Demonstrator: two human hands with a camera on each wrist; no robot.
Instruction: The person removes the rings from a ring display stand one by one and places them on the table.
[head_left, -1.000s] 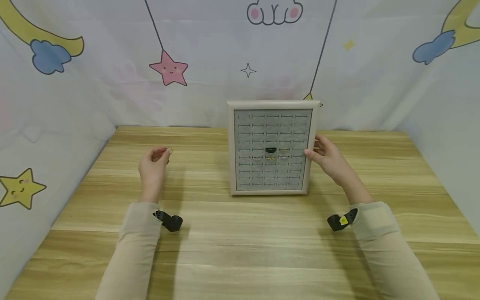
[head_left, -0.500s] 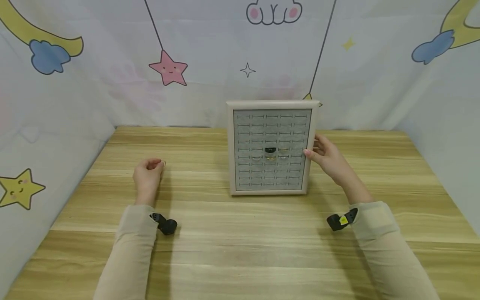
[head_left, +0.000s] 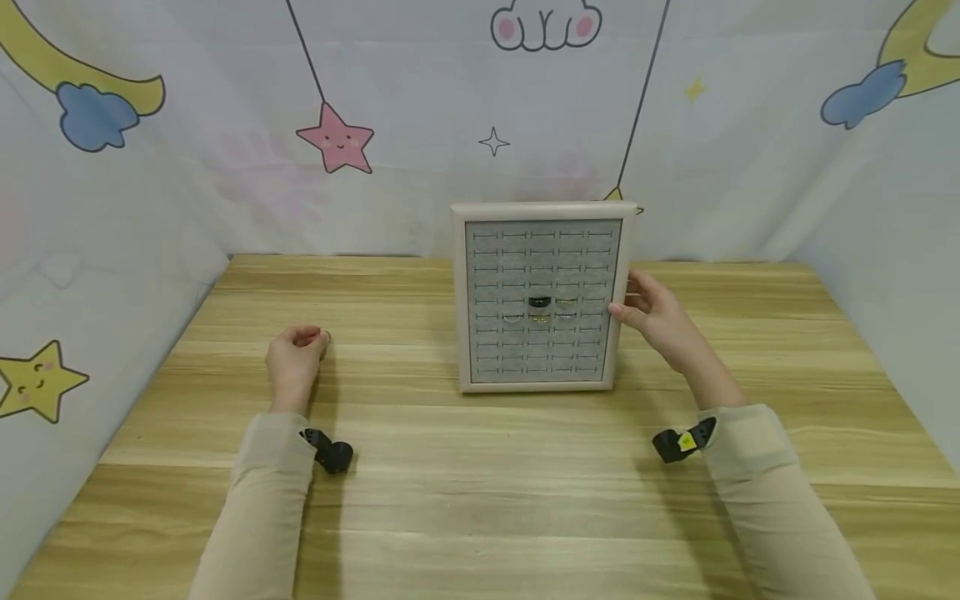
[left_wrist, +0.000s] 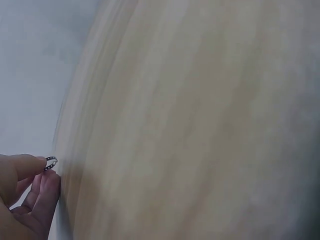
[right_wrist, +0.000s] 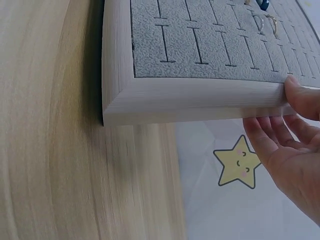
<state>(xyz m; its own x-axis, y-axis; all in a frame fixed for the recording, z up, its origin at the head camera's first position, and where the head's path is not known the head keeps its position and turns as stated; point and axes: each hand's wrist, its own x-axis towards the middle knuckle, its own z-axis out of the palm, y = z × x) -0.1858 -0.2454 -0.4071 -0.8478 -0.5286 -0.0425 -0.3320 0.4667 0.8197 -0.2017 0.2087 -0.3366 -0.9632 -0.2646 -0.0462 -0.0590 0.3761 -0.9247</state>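
Between thumb and fingertips, my left hand (head_left: 291,360) pinches a small ring (left_wrist: 51,163) over the left part of the table. The wrist view on that side shows a band with a dark, light-dotted pattern. A ring display board (head_left: 487,358) stands upright, leaning back a little, right of the middle. Its grey padded face has rows of slots inside a pale frame. My right hand (head_left: 660,329) grips the frame's right edge, thumb in front and fingers behind. Several rings sit in the middle slots, among them a black ring (head_left: 539,302) and a gold-coloured ring (head_left: 540,317).
The wood-grain table (head_left: 465,500) carries the board. A pale printed curtain (head_left: 420,158) hangs close behind it, and more cloth closes off both sides. Wrist cameras, such as the black one (head_left: 333,454) on the left sleeve, jut inward over the table.
With the ring between its fingers, my left hand has come nearer to me and slightly left, then almost stopped. The right hand and the board have stayed in place.
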